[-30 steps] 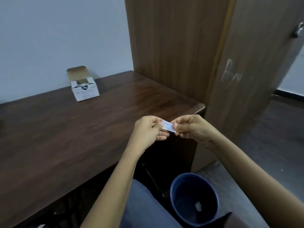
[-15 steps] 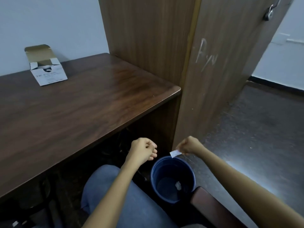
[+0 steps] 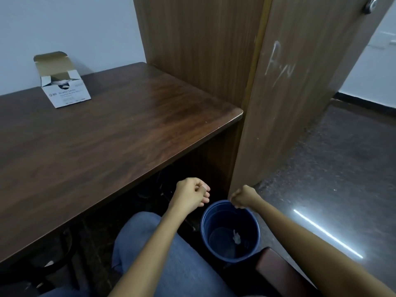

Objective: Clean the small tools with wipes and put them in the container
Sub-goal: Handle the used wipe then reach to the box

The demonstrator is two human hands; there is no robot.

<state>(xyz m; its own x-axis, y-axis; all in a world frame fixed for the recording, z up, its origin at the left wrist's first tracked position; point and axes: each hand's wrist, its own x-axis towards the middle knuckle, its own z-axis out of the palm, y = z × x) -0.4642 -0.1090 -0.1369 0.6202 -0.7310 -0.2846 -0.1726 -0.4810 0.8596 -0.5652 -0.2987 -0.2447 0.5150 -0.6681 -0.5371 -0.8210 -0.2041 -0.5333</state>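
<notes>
My left hand (image 3: 190, 192) is curled into a fist below the desk's front edge, just left of the blue bin (image 3: 252, 224). Whatever it may hold is hidden by the fingers. My right hand (image 3: 243, 197) hangs over the bin's far rim with its fingers curled downward and no wrapper showing in them. A pale crumpled scrap (image 3: 236, 236) lies at the bottom of the bin. The open white box of alcohol swabs (image 3: 66, 94) stands at the back left of the wooden desk (image 3: 111, 133). No small tools are in view.
A tall wooden cabinet side (image 3: 285, 103) stands right of the desk, directly behind the bin. Dark floor (image 3: 342, 168) stretches to the right. My knee in blue jeans (image 3: 150, 243) is under the desk edge, and a brown chair arm (image 3: 276, 266) sits at the bin's near side.
Both hands dropped from above the desk corner to the bin. The white sachet piece held in my right hand half a second ago is no longer visible.
</notes>
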